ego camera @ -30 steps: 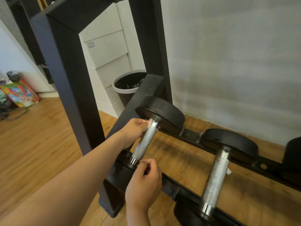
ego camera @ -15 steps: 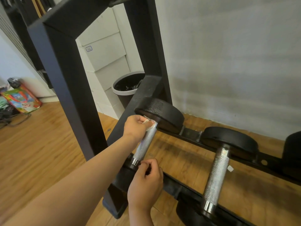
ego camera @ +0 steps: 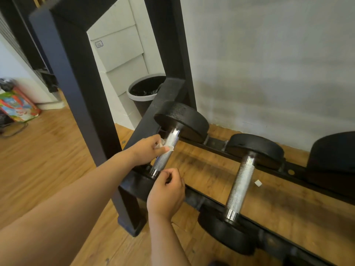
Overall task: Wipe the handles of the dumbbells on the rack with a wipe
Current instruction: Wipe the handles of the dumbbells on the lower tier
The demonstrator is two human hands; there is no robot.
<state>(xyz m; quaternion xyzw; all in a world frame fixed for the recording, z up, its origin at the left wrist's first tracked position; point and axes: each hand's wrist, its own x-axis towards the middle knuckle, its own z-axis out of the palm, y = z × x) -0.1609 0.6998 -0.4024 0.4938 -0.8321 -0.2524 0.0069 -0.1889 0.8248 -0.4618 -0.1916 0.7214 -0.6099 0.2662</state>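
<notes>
Dumbbells with black heads lie across the black rack [ego camera: 211,200]. My left hand [ego camera: 147,151] grips a white wipe [ego camera: 163,146] wrapped round the knurled steel handle of the leftmost dumbbell [ego camera: 169,143], just below its far collar. My right hand [ego camera: 167,191] hovers by the near end of that handle, fingers curled with thumb against forefinger; nothing shows in it. A second dumbbell's handle [ego camera: 240,187] lies bare to the right. The head of a third dumbbell [ego camera: 332,160] shows at the right edge.
The rack's black upright [ego camera: 76,83] rises just left of my arms. A grey-rimmed bin [ego camera: 146,91] stands behind the rack by white panels. A grey wall runs behind the dumbbells. A small white scrap [ego camera: 258,182] lies on the wooden floor under the rack. A colourful bag [ego camera: 17,106] sits far left.
My left hand has slid the wipe a little down the handle from the far head, so the far collar now shows. My right hand has stayed by the near end.
</notes>
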